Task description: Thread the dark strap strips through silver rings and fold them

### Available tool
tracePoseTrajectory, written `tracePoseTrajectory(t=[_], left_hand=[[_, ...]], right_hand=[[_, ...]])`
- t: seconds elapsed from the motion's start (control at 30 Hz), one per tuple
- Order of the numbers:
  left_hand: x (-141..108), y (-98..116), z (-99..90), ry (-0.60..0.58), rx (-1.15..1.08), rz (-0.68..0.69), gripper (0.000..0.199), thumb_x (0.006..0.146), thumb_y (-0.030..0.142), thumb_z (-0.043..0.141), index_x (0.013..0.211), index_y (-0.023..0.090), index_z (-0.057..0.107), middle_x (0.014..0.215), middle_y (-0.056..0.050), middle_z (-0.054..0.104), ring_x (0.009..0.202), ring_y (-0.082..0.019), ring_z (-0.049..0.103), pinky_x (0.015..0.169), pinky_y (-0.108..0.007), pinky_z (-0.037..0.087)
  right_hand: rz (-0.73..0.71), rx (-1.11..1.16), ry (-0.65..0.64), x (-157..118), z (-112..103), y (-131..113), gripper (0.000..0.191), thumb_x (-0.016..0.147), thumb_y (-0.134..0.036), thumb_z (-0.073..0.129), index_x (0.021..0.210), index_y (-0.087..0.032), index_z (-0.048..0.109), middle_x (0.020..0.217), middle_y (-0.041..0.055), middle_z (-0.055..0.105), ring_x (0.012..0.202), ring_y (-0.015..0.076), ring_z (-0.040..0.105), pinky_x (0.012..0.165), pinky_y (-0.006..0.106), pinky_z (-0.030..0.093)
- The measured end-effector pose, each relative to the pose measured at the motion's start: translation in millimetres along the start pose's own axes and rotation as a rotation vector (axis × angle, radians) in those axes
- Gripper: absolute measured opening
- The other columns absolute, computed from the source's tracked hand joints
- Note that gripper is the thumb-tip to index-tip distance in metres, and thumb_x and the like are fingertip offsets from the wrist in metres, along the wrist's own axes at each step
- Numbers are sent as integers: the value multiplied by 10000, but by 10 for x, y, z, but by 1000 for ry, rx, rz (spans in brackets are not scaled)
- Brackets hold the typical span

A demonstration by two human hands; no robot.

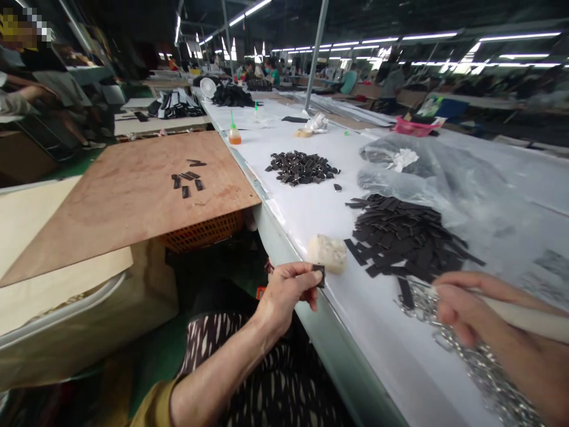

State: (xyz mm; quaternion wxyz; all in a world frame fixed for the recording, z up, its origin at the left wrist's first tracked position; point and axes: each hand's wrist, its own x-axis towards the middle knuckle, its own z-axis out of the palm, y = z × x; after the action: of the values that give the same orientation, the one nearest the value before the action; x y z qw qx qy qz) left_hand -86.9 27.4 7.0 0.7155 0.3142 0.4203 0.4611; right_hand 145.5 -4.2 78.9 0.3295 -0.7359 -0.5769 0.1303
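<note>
A: Head view. Left hand (285,295)?
B: Grasping a small dark tab (319,276) in a pinch, thumb against fingertips, just off the edge of the white-covered bench (377,338).

A: Right hand (462,308)?
B: Curled firmly around a long pale rod (524,314), exact kind impossible to tell. Low over a heap of silvery metal clips (471,350).

A: Around the hands?
B: Just beside the left hand, a lumpy pale block (328,253). Right of that, a pile of flat black strips (400,237), close to the right hand, and a clear plastic bag (400,172) beyond.

A: Farther along?
B: A smaller mound of black tabs (302,167), then a glue bottle (235,133) with a green nozzle.

A: Off the bench?
B: To the left, a plywood board (133,196) with a few black tabs (186,181) on top, an orange crate (204,232) beneath. Far top left, a co-worker's arm (26,92), well apart.
</note>
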Motion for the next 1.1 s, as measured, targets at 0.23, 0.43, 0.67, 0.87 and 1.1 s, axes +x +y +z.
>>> tracePoseTrajectory(t=[0.23,0.43,0.67,0.87,1.1], left_hand=[[751,510,58,35,81,152,89,661,79,595,745,50,596,586,-36,553,437,-81,490,461,-225,450],[1283,859,355,104,40,385,623,661,17,562,1249,134,393,1172,-126,502,741,-93,596,749,-291,509],[777,115,885,-246,1017,493,165,778,184,511,871,165,646,994,-93,636,927,-234,584,859,-382,452],[772,-565,1227,-81,1568,636,633,780,482,536,1256,74,445,1407,-202,327,1322,-391,185,1055,-516,193],[817,-729,1238,-37,1642,509,507,835,431,459,1218,98,473,1371,-184,379,1299,-382,234,1044,-546,174]], right_hand=[[107,44,54,2,14,102,265,678,-491,619,835,-279,644,596,2,610,557,180,561,451,268,399],[100,158,-51,122,110,381,252,764,-425,558,885,-207,594,575,13,579,514,143,525,422,235,369],[71,197,-106,163,259,521,228,779,-398,525,886,-204,580,589,-1,581,443,117,513,357,210,352],[-8,127,-58,172,152,526,192,798,-378,507,865,-212,577,567,-19,578,461,110,515,412,211,373],[-60,118,-34,228,32,579,139,805,-313,487,864,-210,559,609,-16,593,516,109,544,513,225,417]])
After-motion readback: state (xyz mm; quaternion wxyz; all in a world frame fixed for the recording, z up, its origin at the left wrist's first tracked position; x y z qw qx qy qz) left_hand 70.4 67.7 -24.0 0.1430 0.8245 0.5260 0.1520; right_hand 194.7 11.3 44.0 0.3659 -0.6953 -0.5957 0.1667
